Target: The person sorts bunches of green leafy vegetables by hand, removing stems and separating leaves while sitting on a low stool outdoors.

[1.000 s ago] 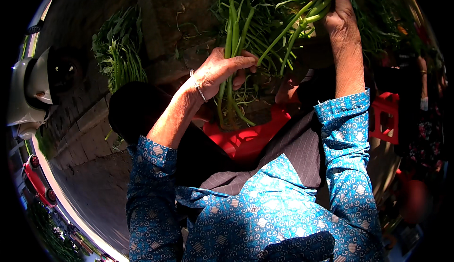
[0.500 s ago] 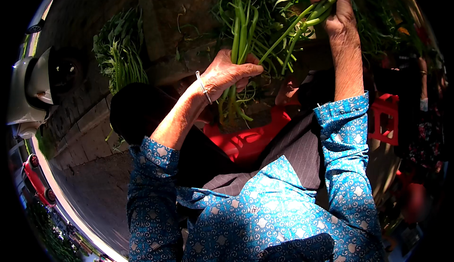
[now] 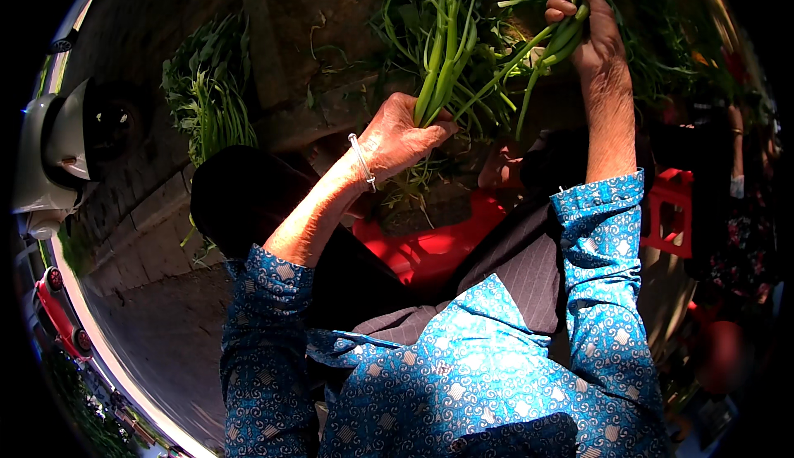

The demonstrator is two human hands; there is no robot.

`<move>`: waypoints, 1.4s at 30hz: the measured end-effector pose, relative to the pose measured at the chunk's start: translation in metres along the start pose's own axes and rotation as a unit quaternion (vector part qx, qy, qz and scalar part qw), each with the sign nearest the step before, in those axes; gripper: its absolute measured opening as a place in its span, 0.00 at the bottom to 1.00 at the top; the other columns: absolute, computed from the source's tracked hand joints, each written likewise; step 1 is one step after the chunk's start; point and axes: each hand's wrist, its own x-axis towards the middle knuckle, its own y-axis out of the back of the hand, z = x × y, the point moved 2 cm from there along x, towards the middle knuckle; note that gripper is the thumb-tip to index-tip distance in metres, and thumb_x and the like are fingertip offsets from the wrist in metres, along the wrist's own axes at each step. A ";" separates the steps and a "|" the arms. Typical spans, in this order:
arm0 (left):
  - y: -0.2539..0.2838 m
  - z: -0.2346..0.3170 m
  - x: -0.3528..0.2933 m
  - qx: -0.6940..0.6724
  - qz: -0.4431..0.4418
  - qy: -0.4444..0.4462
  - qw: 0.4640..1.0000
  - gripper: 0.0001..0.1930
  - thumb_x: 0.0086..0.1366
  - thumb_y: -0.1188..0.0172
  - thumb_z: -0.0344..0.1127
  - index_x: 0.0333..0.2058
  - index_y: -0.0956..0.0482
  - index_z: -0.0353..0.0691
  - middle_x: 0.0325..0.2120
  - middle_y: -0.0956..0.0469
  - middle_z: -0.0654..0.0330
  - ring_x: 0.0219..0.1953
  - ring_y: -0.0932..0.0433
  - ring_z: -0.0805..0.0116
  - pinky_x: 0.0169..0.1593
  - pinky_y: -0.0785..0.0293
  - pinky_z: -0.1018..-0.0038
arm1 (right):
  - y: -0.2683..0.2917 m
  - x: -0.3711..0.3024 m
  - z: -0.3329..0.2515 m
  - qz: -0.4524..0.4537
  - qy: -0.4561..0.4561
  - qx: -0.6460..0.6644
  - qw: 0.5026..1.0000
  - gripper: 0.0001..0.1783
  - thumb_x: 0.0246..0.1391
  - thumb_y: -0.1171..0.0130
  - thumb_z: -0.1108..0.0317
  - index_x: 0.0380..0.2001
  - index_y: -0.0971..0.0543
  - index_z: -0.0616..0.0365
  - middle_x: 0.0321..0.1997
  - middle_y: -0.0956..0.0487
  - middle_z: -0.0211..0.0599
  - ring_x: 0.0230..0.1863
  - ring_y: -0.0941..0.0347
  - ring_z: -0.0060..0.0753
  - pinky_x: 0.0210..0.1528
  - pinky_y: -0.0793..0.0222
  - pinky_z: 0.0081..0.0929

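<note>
My left hand (image 3: 401,137), with a bangle at the wrist, is closed around the lower stalks of a bunch of leafy greens (image 3: 445,57). The bunch leans up and to the right, its leafy tops pointing away from me. Further off to the right, my right hand (image 3: 597,34) grips a second bunch of green stalks (image 3: 566,40). Some of those stalk ends stick out toward the left bunch. Behind both hands lie more loose greens (image 3: 405,23), partly hidden by the held stalks.
Another pile of greens (image 3: 211,98) lies at the left beyond my knee. Between my legs shows a red plastic stool (image 3: 422,253), and a second red stool (image 3: 668,210) stands at the right. Another person's arm (image 3: 737,148) shows at the far right. Parked vehicles line the left rim.
The bunch in my left hand has tilted to the right, and its stalk ends no longer hang below the hand. My right hand has barely moved and keeps its grip.
</note>
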 end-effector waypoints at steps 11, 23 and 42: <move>-0.001 -0.015 0.006 0.057 0.013 -0.021 0.998 0.07 0.53 0.42 0.33 0.28 0.22 0.34 0.14 0.32 0.69 0.14 0.37 0.84 0.16 0.43 0.85 | -0.033 -0.015 0.010 0.122 0.041 -0.087 0.988 0.11 0.50 0.43 0.59 0.27 0.30 0.55 0.19 0.32 0.22 0.15 0.38 0.15 0.17 0.38 0.16; 0.012 0.001 0.009 -0.051 0.080 0.010 0.995 0.07 0.55 0.42 0.31 0.26 0.24 0.32 0.14 0.30 0.63 0.12 0.37 0.80 0.16 0.41 0.83 | -0.021 -0.010 0.006 0.134 0.094 -0.066 0.984 0.12 0.52 0.45 0.58 0.25 0.30 0.54 0.17 0.33 0.24 0.14 0.37 0.18 0.17 0.37 0.18; 0.023 0.004 0.009 -0.169 0.118 0.028 0.978 0.06 0.53 0.44 0.31 0.22 0.25 0.34 0.16 0.31 0.62 0.13 0.39 0.78 0.18 0.44 0.82 | -0.023 -0.011 0.012 0.153 0.138 -0.062 0.977 0.12 0.56 0.51 0.60 0.24 0.33 0.53 0.18 0.33 0.28 0.15 0.38 0.22 0.17 0.38 0.21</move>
